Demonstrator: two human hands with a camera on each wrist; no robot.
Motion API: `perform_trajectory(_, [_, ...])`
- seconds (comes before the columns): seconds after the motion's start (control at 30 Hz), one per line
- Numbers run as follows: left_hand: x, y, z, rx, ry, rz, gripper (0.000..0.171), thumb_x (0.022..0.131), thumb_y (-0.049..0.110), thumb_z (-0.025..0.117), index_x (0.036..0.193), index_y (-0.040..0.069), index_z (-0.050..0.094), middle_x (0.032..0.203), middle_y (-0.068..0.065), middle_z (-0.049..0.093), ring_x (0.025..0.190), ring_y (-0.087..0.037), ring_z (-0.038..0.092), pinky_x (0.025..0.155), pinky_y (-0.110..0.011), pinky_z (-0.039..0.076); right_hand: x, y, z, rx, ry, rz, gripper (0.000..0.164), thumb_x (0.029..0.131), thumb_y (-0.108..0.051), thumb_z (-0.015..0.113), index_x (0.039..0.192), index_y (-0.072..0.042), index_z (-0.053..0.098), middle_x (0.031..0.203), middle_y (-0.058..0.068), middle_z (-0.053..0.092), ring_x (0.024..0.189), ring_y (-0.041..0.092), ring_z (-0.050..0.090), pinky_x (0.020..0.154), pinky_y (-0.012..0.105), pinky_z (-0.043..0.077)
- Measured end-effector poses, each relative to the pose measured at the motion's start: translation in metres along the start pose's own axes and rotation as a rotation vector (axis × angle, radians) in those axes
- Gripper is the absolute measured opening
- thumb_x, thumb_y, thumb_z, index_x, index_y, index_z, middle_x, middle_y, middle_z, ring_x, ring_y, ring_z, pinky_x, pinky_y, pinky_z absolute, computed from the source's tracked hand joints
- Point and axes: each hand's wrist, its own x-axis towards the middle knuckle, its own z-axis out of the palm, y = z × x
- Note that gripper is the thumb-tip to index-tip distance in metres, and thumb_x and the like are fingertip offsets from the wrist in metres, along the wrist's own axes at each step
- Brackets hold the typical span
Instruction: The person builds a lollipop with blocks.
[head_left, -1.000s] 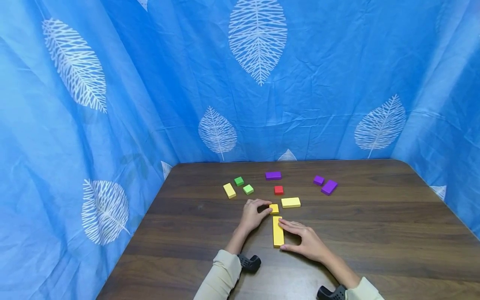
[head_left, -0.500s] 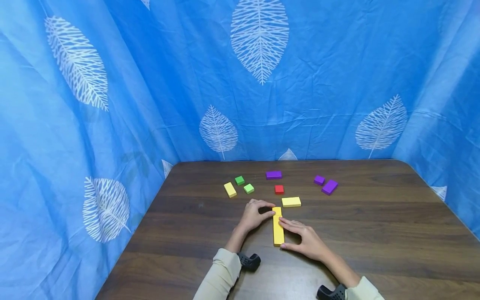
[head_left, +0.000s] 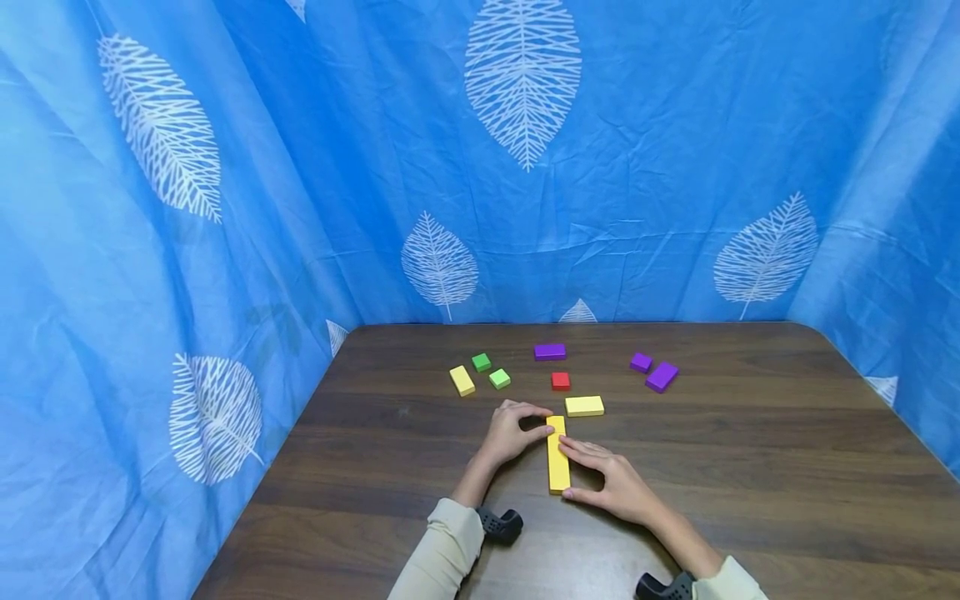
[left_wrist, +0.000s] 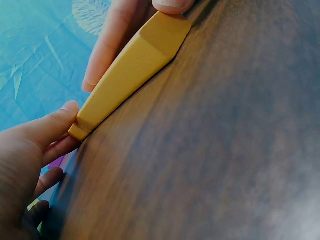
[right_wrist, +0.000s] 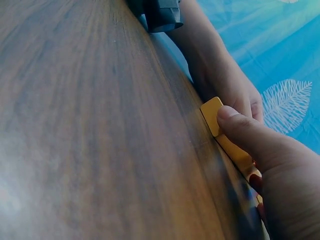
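In the head view, a long yellow block [head_left: 558,471] lies lengthwise on the table, with a small yellow block [head_left: 555,422] set against its far end. My left hand [head_left: 513,432] pinches the small block between thumb and index finger. My right hand [head_left: 613,485] holds the long block, its thumb at the near end and its fingers along the right side near the far end. A thin seam separates the small block [left_wrist: 78,131] from the long block [left_wrist: 132,65] in the left wrist view. The right wrist view shows the thumb [right_wrist: 245,127] pressing the long block's near end.
Beyond the hands lie a pale yellow block [head_left: 584,407], a red block [head_left: 560,382] and a purple block [head_left: 550,352]. Two green blocks [head_left: 499,379] and another pale yellow block [head_left: 462,381] are farther left. Two more purple blocks [head_left: 662,377] lie right. A blue curtain [head_left: 637,167] surrounds the table.
My left hand has brought the small yellow block nearer and slightly right, closing the gap to the long block's far end. The right hand has stayed in place on the long block.
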Motion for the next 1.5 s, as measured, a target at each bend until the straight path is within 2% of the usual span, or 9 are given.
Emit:
perform_trajectory(0.27, [0.0, 0.0, 0.001, 0.008, 0.011, 0.005, 0.028, 0.082, 0.039, 0.068, 0.105, 0.022, 0.071, 0.101, 0.011, 0.067, 0.092, -0.01, 0.05, 0.082, -0.029, 0.037, 0.0, 0.001, 0.0, -0.006, 0.01, -0.009, 0.062, 0.077, -0.04, 0.072, 0.129, -0.01, 0.055, 0.133, 0.003, 0.051, 0.119, 0.028, 0.048, 0.093, 0.048, 0.04])
perform_trajectory(0.4, [0.0, -0.001, 0.002, 0.009, 0.022, 0.015, 0.028, 0.082, 0.039, 0.068, 0.105, 0.022, 0.072, 0.101, 0.01, 0.067, 0.092, -0.01, 0.051, 0.082, -0.029, 0.038, 0.0, 0.001, 0.0, 0.008, 0.015, 0.027, 0.065, 0.079, -0.04, 0.071, 0.132, -0.01, 0.052, 0.137, 0.003, 0.047, 0.122, 0.029, 0.045, 0.094, 0.049, 0.038])
perform_trajectory(0.53, [0.0, -0.002, 0.001, -0.034, 0.037, -0.002, 0.032, 0.082, 0.037, 0.068, 0.108, 0.019, 0.071, 0.104, 0.007, 0.067, 0.093, -0.012, 0.053, 0.084, -0.03, 0.039, 0.004, 0.002, 0.001, 0.02, 0.042, 0.074, 0.064, 0.082, -0.036, 0.069, 0.136, -0.009, 0.047, 0.141, 0.005, 0.042, 0.124, 0.03, 0.042, 0.095, 0.051, 0.036])
perform_trajectory(0.7, [0.0, -0.003, -0.001, -0.113, 0.086, -0.065, 0.031, 0.086, 0.033, 0.065, 0.111, 0.014, 0.069, 0.105, 0.002, 0.067, 0.095, -0.015, 0.056, 0.085, -0.032, 0.042, 0.008, 0.003, 0.004, 0.001, 0.066, 0.097, 0.06, 0.084, -0.033, 0.067, 0.135, -0.008, 0.048, 0.141, 0.006, 0.042, 0.124, 0.029, 0.042, 0.096, 0.05, 0.036])
perform_trajectory(0.93, [0.0, -0.006, 0.0, -0.171, 0.15, -0.092, 0.024, 0.087, 0.024, 0.066, 0.106, 0.011, 0.07, 0.098, 0.0, 0.067, 0.092, -0.014, 0.059, 0.081, -0.03, 0.046, 0.013, 0.005, 0.008, -0.037, 0.07, 0.071, 0.056, 0.086, -0.032, 0.066, 0.133, -0.007, 0.05, 0.139, 0.007, 0.044, 0.122, 0.031, 0.044, 0.095, 0.053, 0.035])
perform_trajectory(1.13, [0.001, -0.007, 0.001, -0.164, 0.147, -0.091, 0.021, 0.086, 0.021, 0.066, 0.105, 0.011, 0.071, 0.097, 0.0, 0.067, 0.092, -0.013, 0.06, 0.08, -0.028, 0.047, 0.014, 0.006, 0.009, -0.079, 0.064, 0.04, 0.053, 0.084, -0.03, 0.067, 0.13, -0.007, 0.054, 0.135, 0.007, 0.048, 0.117, 0.033, 0.048, 0.091, 0.056, 0.037])
perform_trajectory(1.5, [0.002, -0.008, -0.003, -0.189, 0.151, -0.092, 0.019, 0.085, 0.018, 0.067, 0.102, 0.009, 0.071, 0.095, -0.002, 0.067, 0.086, -0.013, 0.061, 0.074, -0.025, 0.049, 0.014, 0.005, 0.011, -0.095, 0.04, 0.067, 0.053, 0.086, -0.035, 0.064, 0.131, -0.008, 0.053, 0.136, 0.005, 0.048, 0.118, 0.032, 0.048, 0.091, 0.056, 0.037])
